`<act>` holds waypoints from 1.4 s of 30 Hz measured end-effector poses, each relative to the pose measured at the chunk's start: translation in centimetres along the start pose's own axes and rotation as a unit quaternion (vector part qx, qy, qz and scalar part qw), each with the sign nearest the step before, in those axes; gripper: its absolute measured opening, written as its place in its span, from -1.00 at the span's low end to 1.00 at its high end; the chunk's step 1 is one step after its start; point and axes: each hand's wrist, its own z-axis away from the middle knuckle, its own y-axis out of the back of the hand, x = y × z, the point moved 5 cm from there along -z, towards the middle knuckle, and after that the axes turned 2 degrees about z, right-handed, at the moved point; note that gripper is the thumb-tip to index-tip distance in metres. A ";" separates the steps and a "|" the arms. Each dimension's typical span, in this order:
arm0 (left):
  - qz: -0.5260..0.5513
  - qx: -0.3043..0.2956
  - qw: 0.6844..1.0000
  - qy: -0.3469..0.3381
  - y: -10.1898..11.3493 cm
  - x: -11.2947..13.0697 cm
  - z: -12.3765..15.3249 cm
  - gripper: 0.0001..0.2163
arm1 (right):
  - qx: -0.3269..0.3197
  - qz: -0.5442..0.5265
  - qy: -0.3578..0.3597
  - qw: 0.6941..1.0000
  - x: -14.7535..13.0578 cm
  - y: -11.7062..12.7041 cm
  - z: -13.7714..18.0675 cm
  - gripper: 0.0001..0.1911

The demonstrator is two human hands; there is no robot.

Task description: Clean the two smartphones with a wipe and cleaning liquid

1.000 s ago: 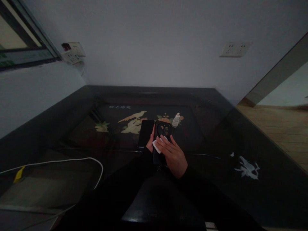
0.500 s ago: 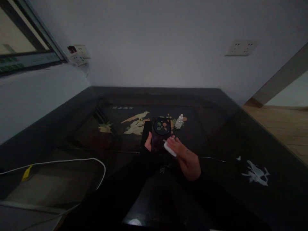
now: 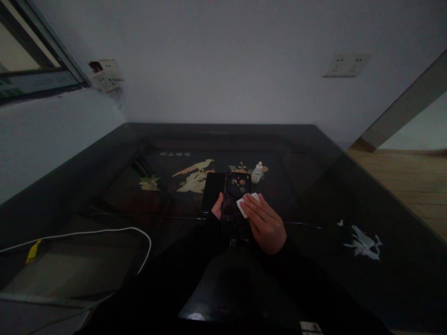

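Observation:
My left hand (image 3: 218,208) grips the left edge of a black phone (image 3: 235,201) held back-side up, its round camera ring facing me. Only the thumb and part of the palm show. My right hand (image 3: 264,223) lies over the phone's right side with fingers pressed flat on a small white wipe (image 3: 245,204) against the phone's back. A ring sits on one finger. A second dark phone (image 3: 211,191) lies flat on the table just left of the held one. A small white dropper bottle (image 3: 257,173) stands upright just beyond the phone.
The dark glass-topped table (image 3: 314,195) has bird and flower inlay under it. A white cable (image 3: 104,232) loops at the left. White scraps (image 3: 363,243) lie at the right. Wall sockets (image 3: 344,64) sit above; a wooden floor shows at far right.
My right hand with the wipe slid off toward the phone's lower right, then came back up onto its back near the camera ring. The left hand kept its hold.

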 end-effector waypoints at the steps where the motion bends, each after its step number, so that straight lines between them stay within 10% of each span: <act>1: 0.004 -0.005 1.000 0.008 0.0 -0.1 0.0 -0.34 | -0.010 0.002 0.004 1.000 -0.5 -0.2 -0.1 -0.56; 17: -0.062 -0.054 0.995 0.063 -0.9 0.3 0.6 -0.28 | -0.093 -0.090 0.169 0.977 -3.8 -1.3 0.8 -0.70; 35: -0.031 -0.038 0.999 0.019 0.5 0.5 -0.4 -0.26 | -0.084 -0.060 0.089 0.991 0.5 0.4 0.2 -0.61; 42: -0.056 -0.027 0.998 -0.012 -0.2 1.4 -0.2 -0.31 | -0.104 -0.108 0.177 0.973 -1.0 0.2 2.6 -0.65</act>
